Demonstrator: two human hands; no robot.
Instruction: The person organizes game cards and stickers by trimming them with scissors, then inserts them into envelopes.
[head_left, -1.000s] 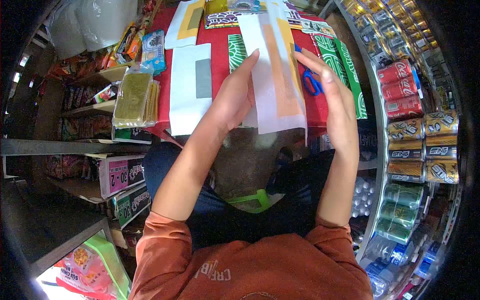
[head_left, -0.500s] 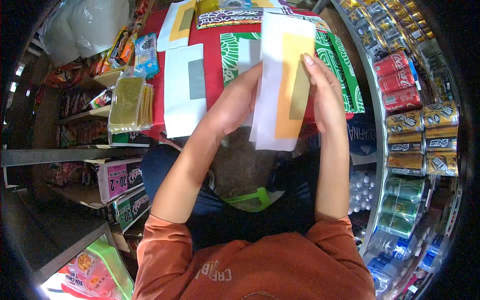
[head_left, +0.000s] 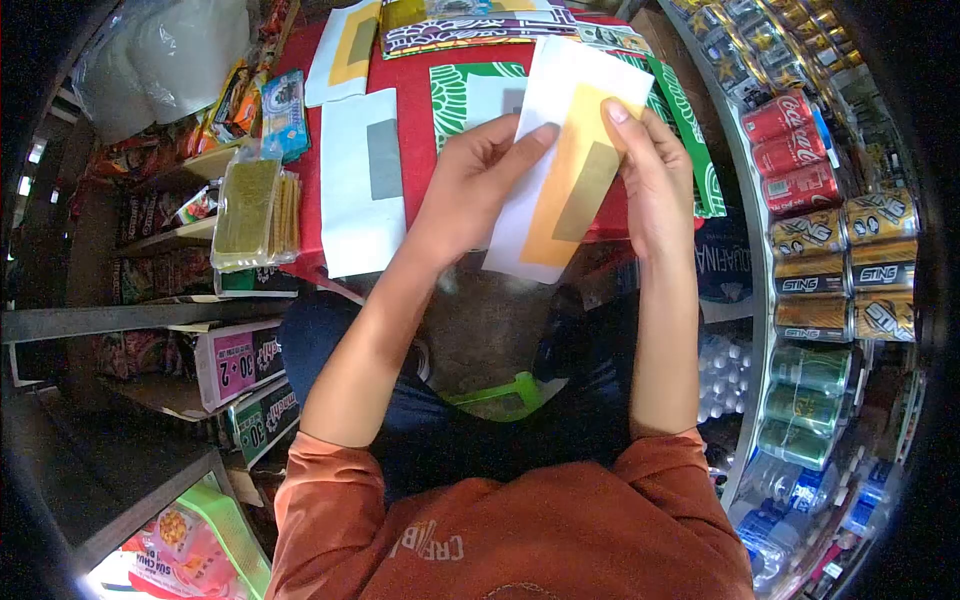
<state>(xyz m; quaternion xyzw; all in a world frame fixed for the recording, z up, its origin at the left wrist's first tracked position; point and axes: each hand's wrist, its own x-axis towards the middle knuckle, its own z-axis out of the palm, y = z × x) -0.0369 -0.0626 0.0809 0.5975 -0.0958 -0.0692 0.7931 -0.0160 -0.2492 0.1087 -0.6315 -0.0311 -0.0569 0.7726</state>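
In front of me, over the near edge of the red-covered table [head_left: 415, 115], I hold white joss paper [head_left: 540, 225] with a yellow panel and a gold-brown rectangle. It tilts, with its top leaning right. My left hand [head_left: 465, 190] grips its left edge, thumb on the face and fingers behind. My right hand [head_left: 657, 175] holds the right edge, with the thumb on the yellow panel. To the left lies white paper with a grey rectangle [head_left: 345, 200]. Behind that is white paper with a yellow panel [head_left: 343, 60]. Green-and-white patterned paper [head_left: 460, 90] lies partly hidden beneath my hands.
Purple-patterned paper [head_left: 465, 38] lies at the table's back. Shelves on the left hold a plastic-wrapped yellow-green pack [head_left: 247, 215] and snack packets. On the right stand red cans [head_left: 800, 190], gold cans [head_left: 805, 280] and green cans [head_left: 800, 400]. A green plastic object [head_left: 500, 395] is below.
The joss paper has turned from nearly upright to a slant, its top moving right and its bottom left. My left thumb now shows on its face.
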